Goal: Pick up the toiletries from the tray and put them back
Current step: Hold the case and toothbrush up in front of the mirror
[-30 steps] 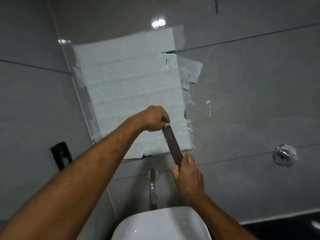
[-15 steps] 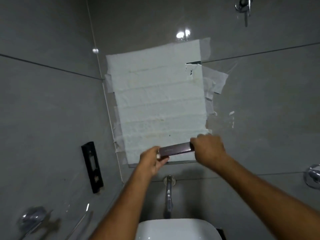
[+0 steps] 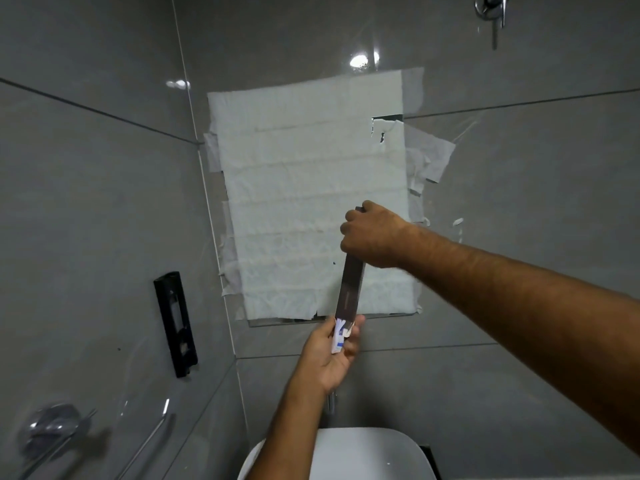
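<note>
Between my two hands, in front of the paper-covered mirror (image 3: 311, 188), I see a long dark box (image 3: 349, 289) standing nearly upright, its top leaning slightly right. My right hand (image 3: 372, 237) is closed round the upper end. My left hand (image 3: 334, 351) grips the lower end, fingers curled on a white and blue packet (image 3: 338, 337) poking from the box above the white sink (image 3: 360, 455)

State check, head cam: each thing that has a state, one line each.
dark box: upright, bottom end open, white item sticking out
right hand: shut on dark box top
left hand: shut on white item
paper: taped over mirror, edges torn
sink: empty where visible
</note>
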Available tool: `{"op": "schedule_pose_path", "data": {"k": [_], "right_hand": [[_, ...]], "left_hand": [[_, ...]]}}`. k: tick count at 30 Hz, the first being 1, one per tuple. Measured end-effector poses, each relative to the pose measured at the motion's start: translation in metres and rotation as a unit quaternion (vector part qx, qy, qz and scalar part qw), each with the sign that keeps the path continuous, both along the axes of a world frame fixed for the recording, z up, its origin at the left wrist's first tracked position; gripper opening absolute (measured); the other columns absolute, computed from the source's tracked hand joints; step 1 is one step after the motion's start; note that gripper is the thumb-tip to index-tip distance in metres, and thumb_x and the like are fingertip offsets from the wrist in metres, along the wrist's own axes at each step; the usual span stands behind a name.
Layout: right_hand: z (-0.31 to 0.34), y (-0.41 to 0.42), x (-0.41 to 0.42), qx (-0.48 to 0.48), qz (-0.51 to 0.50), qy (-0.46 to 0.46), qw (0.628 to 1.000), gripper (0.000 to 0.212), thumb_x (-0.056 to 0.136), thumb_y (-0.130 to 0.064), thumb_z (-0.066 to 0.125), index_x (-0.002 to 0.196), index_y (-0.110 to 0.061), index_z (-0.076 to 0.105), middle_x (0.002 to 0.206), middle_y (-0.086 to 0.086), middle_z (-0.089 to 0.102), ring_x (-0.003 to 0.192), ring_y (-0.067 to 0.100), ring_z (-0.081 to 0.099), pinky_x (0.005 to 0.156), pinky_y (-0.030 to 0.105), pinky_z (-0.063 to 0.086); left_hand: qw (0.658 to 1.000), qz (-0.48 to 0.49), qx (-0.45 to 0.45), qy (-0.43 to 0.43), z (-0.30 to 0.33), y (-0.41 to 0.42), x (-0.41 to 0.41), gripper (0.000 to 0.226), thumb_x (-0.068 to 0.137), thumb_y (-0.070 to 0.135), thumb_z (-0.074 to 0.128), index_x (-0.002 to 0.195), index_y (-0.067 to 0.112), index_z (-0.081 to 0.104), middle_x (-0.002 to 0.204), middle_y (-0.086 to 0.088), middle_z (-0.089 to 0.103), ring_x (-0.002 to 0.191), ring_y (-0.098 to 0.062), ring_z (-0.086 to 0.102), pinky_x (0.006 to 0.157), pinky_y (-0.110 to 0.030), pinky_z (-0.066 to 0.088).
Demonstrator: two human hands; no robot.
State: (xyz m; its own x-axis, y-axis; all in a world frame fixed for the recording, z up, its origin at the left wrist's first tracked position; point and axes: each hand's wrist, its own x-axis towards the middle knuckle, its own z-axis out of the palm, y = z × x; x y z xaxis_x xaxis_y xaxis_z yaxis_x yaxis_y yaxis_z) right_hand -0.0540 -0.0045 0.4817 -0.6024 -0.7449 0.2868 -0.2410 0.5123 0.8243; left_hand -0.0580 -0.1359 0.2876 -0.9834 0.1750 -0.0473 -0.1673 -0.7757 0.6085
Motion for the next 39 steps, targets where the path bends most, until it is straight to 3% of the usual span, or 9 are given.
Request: {"op": "schedule_pose_path", "data": {"k": [3,9,13,16,19,23,25,34,39], "right_hand": [[0.006,0.021,-0.009,-0.028,0.024,0.008,0.999,0.021,0.085,-0.02,0.067,0.106,-0.021,0.064,0.101,0.002,0.063,0.099,0.025,0.055,0.085,0.043,0.048],[0.002,0.076,-0.032,-0.168,0.012,0.037,0.985,0.04,0.08,-0.012,0.067,0.118,-0.023,0.059,0.106,0.002,0.064,0.102,0.025,0.055,0.086,0.045,0.048],[-0.031,0.103,-0.038,-0.357,-0.056,0.068,0.93,0.04,0.078,-0.016,0.07,0.116,-0.022,0.059,0.108,0.005,0.064,0.104,0.027,0.055,0.09,0.048,0.047],[-0.069,0.108,-0.036,-0.546,-0.123,0.048,0.827,0.03,0.079,-0.013,0.064,0.109,-0.017,0.061,0.101,0.01,0.064,0.096,0.033,0.057,0.08,0.046,0.05],[-0.104,0.095,-0.036,-0.71,-0.109,-0.09,0.69,0.029,0.073,-0.011,0.064,0.102,-0.014,0.062,0.094,0.014,0.066,0.085,0.037,0.062,0.071,0.041,0.054],[-0.127,0.061,-0.037,-0.824,-0.024,-0.281,0.491,0.034,0.073,-0.003,0.068,0.105,-0.014,0.067,0.093,0.013,0.069,0.08,0.032,0.066,0.07,0.047,0.06],[-0.128,0.044,-0.036,-0.831,-0.012,-0.355,0.427,0.03,0.075,-0.002,0.068,0.102,-0.016,0.065,0.096,0.013,0.066,0.08,0.03,0.065,0.062,0.048,0.061],[-0.109,0.008,-0.038,-0.787,0.044,-0.389,0.476,0.03,0.072,-0.008,0.073,0.099,-0.018,0.066,0.085,0.0,0.069,0.066,0.011,0.061,0.046,0.021,0.043],[-0.132,0.016,-0.032,-0.777,0.015,-0.387,0.497,0.03,0.074,-0.007,0.074,0.096,-0.021,0.059,0.08,-0.001,0.065,0.066,0.011,0.061,0.047,0.02,0.043]], "left_hand": [[0.994,-0.036,-0.074,0.066,0.001,-0.01,0.005,0.045,0.096,0.036,0.044,0.115,-0.003,0.057,0.094,-0.018,0.073,0.043,-0.007,0.048,0.034,-0.017,0.032],[0.968,-0.002,-0.201,0.149,0.006,-0.031,0.02,0.048,0.093,0.042,0.052,0.119,0.002,0.056,0.065,-0.002,0.051,0.045,-0.006,0.035,0.036,-0.017,0.029],[0.961,0.038,-0.23,0.152,0.001,-0.043,0.024,0.042,0.097,0.034,0.048,0.116,-0.002,0.059,0.06,0.001,0.045,0.045,-0.008,0.035,0.037,-0.02,0.032],[0.955,0.094,-0.241,0.143,-0.002,-0.048,0.022,0.035,0.098,0.026,0.046,0.114,-0.001,0.061,0.065,-0.001,0.054,0.052,-0.012,0.045,0.044,-0.024,0.04],[0.963,0.128,-0.198,0.133,0.001,-0.047,0.016,0.024,0.095,0.016,0.05,0.105,0.001,0.065,0.07,-0.005,0.062,0.058,-0.015,0.056,0.047,-0.028,0.046],[0.952,0.181,-0.199,0.148,0.013,-0.038,0.004,0.022,0.096,0.017,0.05,0.102,0.004,0.067,0.075,-0.002,0.067,0.067,-0.014,0.063,0.056,-0.031,0.049],[0.932,0.223,-0.24,0.155,0.022,-0.032,-0.001,0.021,0.097,0.019,0.049,0.089,0.009,0.066,0.069,0.002,0.066,0.066,-0.013,0.063,0.06,-0.033,0.049],[0.831,0.382,-0.365,0.172,0.046,-0.023,-0.011,0.027,0.1,0.031,0.04,0.087,0.015,0.058,0.062,0.001,0.051,0.054,-0.005,0.056,0.048,-0.021,0.049],[0.829,0.348,-0.397,0.185,0.019,-0.012,-0.012,0.029,0.101,0.028,0.038,0.081,0.013,0.052,0.058,0.001,0.045,0.052,-0.011,0.046,0.049,-0.022,0.043]]}}
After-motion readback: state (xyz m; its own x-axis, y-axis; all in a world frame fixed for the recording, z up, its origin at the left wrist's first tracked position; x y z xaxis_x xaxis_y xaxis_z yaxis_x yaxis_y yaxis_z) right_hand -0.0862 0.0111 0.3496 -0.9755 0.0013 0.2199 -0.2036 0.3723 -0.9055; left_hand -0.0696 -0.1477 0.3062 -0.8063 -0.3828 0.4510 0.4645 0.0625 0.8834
